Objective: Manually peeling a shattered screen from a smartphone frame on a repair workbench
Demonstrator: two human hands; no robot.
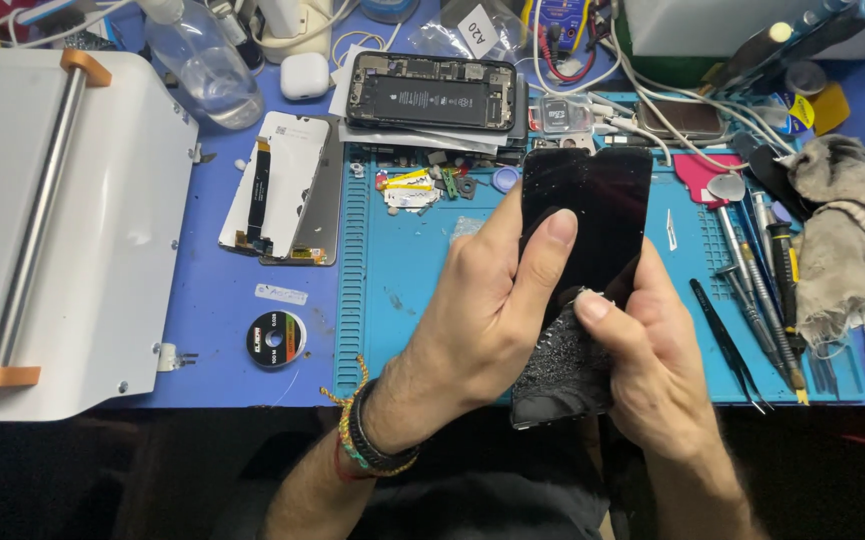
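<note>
Head view, both hands gripping black screen (584,215), tweezers (727,340) beside

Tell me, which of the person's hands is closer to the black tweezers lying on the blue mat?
Right. The right hand is beside the black tweezers, just apart from them. The left hand is on the far side of the dark phone screen that both hands hold.

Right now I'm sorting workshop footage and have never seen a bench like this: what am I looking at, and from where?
One picture, from a camera worn on the person's head, looking down at their own bare hands. The left hand and right hand both hold a black phone screen panel; the right thumb presses a small pale wad against it. Below lies a blue work mat. Around it: an opened phone, tweezers, a grey rag and a white machine.
</note>
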